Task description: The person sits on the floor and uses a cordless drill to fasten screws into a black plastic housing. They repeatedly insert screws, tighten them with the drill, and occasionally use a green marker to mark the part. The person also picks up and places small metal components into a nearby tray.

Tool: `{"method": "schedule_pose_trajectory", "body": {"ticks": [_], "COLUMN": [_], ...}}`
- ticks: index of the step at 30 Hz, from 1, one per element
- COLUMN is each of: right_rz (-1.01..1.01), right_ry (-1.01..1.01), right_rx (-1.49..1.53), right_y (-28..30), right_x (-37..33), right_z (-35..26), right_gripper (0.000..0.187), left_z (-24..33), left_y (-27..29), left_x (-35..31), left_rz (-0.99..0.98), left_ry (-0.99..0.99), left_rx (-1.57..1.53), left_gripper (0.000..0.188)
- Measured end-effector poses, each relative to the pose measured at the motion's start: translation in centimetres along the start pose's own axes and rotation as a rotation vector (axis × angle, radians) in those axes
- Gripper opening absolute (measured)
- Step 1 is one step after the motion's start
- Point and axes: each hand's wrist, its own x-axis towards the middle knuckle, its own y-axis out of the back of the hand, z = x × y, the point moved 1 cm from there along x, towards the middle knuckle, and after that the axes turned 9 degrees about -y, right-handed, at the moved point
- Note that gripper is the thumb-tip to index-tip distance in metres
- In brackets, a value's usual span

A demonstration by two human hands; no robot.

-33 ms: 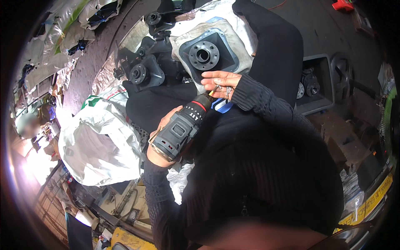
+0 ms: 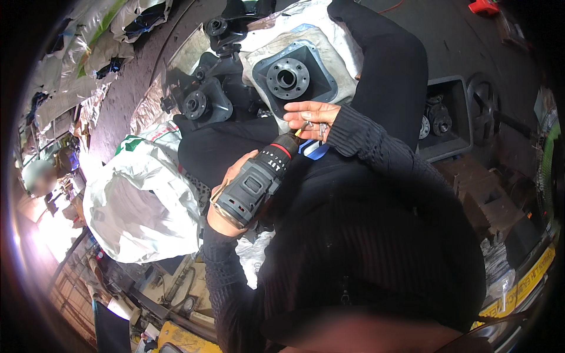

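My left hand point(image 2: 224, 223) is closed round the grip of a dark grey cordless drill point(image 2: 252, 185) with a red ring near its chuck. The drill points up and to the right, its yellow-tipped bit point(image 2: 298, 133) reaching my right hand point(image 2: 315, 113). That hand is palm up with extended fingers, and several small silver screws point(image 2: 323, 130) rest in it. One screw sits right by the bit; whether it is on the tip I cannot tell. Just beyond my fingers, a black square-flanged metal part point(image 2: 321, 91) with a round bolt-holed hub point(image 2: 288, 78) lies on pale cloth over my lap.
More black hub parts point(image 2: 197, 105) lie to the left of my lap. A white plastic bag point(image 2: 141, 206) gapes open beside my left arm. At right, a grey bin point(image 2: 456, 141) holds metal parts. A blue-and-white object point(image 2: 315, 149) lies under my right wrist. Another person point(image 2: 41, 176) shows at far left.
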Motion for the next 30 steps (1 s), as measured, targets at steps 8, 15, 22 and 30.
{"method": "schedule_pose_trajectory", "body": {"ticks": [8, 15, 22, 30], "right_rz": [0.016, 0.719, 0.882, 0.636], "right_ry": [0.036, 0.356, 0.196, 0.339], "right_rx": [0.266, -0.068, -0.492, -0.439], "right_y": [3.1, 7.1, 6.3, 4.7], "right_x": [1.9, 3.5, 7.1, 5.5], "right_z": [1.2, -1.3, -4.3, -3.9], "right_gripper": [0.041, 0.045, 0.053, 0.032], "left_z": [-0.8, -2.9, -5.0, -4.0], "left_y": [0.1, 1.9, 1.5, 2.2], "left_x": [0.3, 2.1, 4.9, 5.8], "left_rz": [0.078, 0.111, 0.074, 0.047], "left_ry": [0.003, -0.030, 0.090, 0.037], "left_rx": [-0.124, 0.145, 0.078, 0.080], "left_gripper": [0.069, 0.064, 0.046, 0.046]}}
